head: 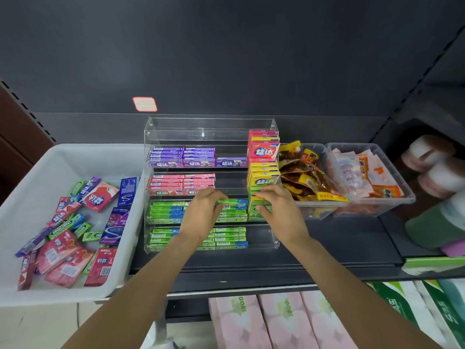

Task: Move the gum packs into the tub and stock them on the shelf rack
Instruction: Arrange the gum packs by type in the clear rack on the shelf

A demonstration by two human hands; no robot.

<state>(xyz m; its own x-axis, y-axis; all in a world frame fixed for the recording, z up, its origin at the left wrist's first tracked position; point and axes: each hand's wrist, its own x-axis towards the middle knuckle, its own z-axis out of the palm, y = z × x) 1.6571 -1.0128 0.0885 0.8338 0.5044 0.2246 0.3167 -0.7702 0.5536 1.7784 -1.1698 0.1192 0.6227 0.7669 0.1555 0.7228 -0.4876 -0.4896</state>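
Shelving of dark grey metal (347,238) fills my view, its matte back panel rising behind. At my left sits a white rectangular plastic tub (30,197), smooth-walled, holding loose red, purple and green gum packs (65,250). Centre stands a clear acrylic tiered rack (211,124); its top tier is bare, lower tiers hold flat packs in purple, pink and green rows. My left hand (201,212) pinches a slim green gum stick pack (232,203) at the third tier. My right hand (276,210) curls around green boxed packs (256,210) at the rack's right end. Bare shelf lies before the rack.
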